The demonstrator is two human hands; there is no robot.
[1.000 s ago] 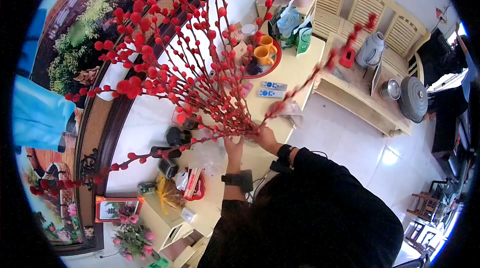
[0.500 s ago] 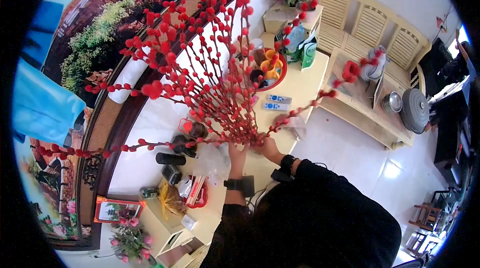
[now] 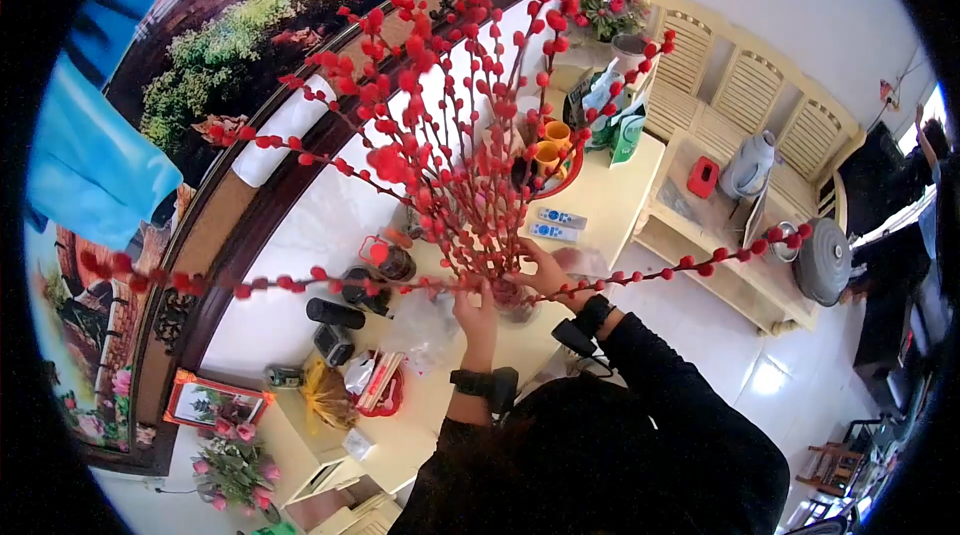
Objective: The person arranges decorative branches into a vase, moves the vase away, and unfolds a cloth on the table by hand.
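Note:
A large bunch of red-berried branches fans upward from a glass vase, only partly seen beneath my hands, on the cream cabinet top. My left hand is closed round stems at the lower left of the bunch, where one long branch reaches out to the left. My right hand has its fingers bent round stems at the right side of the bunch. Another long branch points out to the right, passing by my right hand.
Two remotes and a red tray with orange cups lie beyond the bunch. To the left are a clear plastic bag, dark jars and a red basket. A low table and wooden bench stand at the right.
The bunch has shifted right and stands more upright in view. The right-hand long branch has swung lower and outward. My right hand has moved slightly up, its fingers looser on the stems.

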